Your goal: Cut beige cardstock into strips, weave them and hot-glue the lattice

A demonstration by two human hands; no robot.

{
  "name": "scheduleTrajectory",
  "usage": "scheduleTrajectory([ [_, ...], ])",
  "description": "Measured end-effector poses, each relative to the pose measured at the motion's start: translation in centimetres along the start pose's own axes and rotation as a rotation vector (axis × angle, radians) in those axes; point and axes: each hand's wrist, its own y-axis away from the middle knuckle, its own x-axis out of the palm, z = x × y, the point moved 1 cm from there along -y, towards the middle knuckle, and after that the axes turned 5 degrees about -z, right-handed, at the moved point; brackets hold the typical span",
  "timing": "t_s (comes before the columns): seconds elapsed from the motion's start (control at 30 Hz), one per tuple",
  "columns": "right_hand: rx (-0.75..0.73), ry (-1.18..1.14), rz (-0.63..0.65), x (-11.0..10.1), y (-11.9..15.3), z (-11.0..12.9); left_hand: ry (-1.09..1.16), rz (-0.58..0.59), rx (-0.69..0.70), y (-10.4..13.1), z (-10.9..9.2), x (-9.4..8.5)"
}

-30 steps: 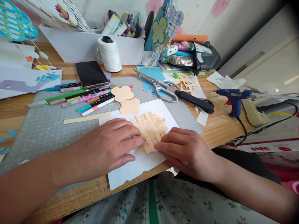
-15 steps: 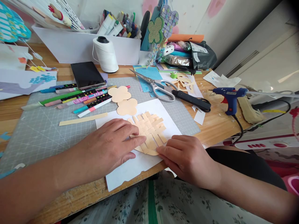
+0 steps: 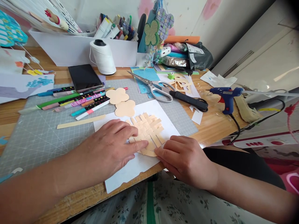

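A cream woven paper piece lies on a white sheet of paper, its strips crossing over and under, with slits showing at its near side. My left hand rests over its left part, fingers apart, the index fingertip pressing on the weave. At the near right edge, my right hand is closed, with thumb and index finger pinching the curved rim. Two cream flower-shaped paper cutouts lie just beyond, and a loose cream paper strip is left of the sheet.
A grey cutting mat lies under the work. Around it are markers, a phone, a thread cone, scissors, a black-handled tool and paper scraps. A blue glue gun stands at the right.
My left index finger has slid slightly toward the near side of the weave. My right hand keeps its pinch on the rim. The whole view has shifted a little.
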Motion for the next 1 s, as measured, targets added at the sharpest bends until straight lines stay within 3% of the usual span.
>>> scheduleTrajectory([
  [0.63,-0.079,0.044,0.016,0.11,0.28,0.36,0.011,-0.086,0.015,-0.09,0.34,0.52],
  [1.0,0.072,-0.108,0.054,0.36,0.0,0.71,0.056,-0.09,0.001,0.21,0.52,0.47],
])
